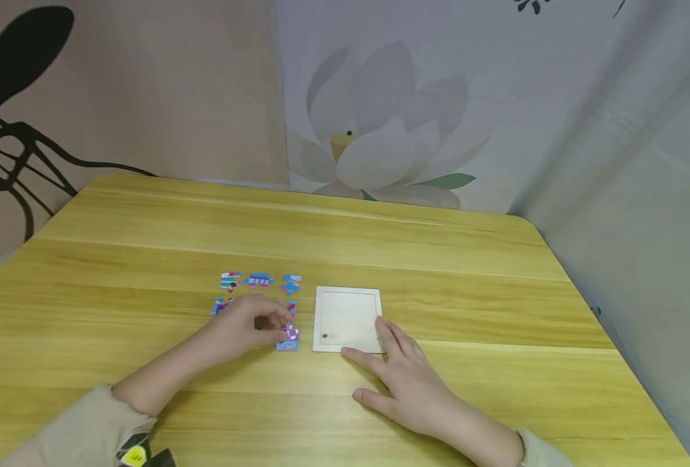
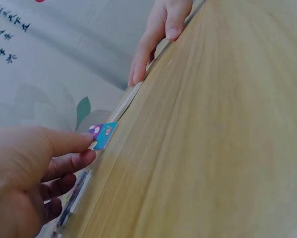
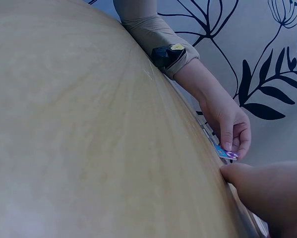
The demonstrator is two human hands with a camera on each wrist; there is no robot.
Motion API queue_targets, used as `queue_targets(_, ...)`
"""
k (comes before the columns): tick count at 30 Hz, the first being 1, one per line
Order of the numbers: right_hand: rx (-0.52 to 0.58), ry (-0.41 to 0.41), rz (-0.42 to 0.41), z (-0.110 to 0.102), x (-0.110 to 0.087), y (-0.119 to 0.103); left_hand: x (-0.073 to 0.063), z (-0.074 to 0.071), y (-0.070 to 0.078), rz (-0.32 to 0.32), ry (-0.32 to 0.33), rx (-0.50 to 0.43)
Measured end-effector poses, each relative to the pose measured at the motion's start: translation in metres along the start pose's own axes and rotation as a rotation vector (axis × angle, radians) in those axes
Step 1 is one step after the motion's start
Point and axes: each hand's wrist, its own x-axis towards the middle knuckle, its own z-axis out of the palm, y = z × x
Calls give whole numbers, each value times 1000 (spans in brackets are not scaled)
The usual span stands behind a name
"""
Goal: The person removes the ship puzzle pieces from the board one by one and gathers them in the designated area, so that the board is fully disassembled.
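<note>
My left hand [image 1: 241, 329] pinches a blue and purple jigsaw piece [image 1: 287, 344] between thumb and fingers. In the left wrist view the piece [image 2: 104, 135] is tilted, close over the table. A square, pale puzzle frame [image 1: 348, 290] lies just right of it, bare inside apart from a small dark spot near its lower left corner. My right hand [image 1: 406, 383] has its fingers spread, with fingertips at the frame's right side and lower edge. Other jigsaw pieces [image 1: 259, 280] lie behind the left hand, which partly hides some of them.
The wooden table [image 1: 497, 292] reaches back to a curtain [image 1: 397, 97] printed with a pale flower. Grey-white fabric [image 1: 642, 194] hangs along the right side. A black device with a yellow label [image 1: 136, 454] is strapped at the left sleeve.
</note>
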Motion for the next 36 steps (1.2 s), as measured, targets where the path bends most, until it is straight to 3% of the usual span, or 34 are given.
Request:
queue_targets(18, 3, 11, -2, -1, -1, 1, 4, 0, 3, 38, 61, 200)
queue_targets(27, 0, 15, -6, 0, 0, 1, 3, -2, 9, 37, 57, 277)
queue_targets(36, -1, 11, -3, 0, 0, 1, 3, 1, 6, 108, 71, 302)
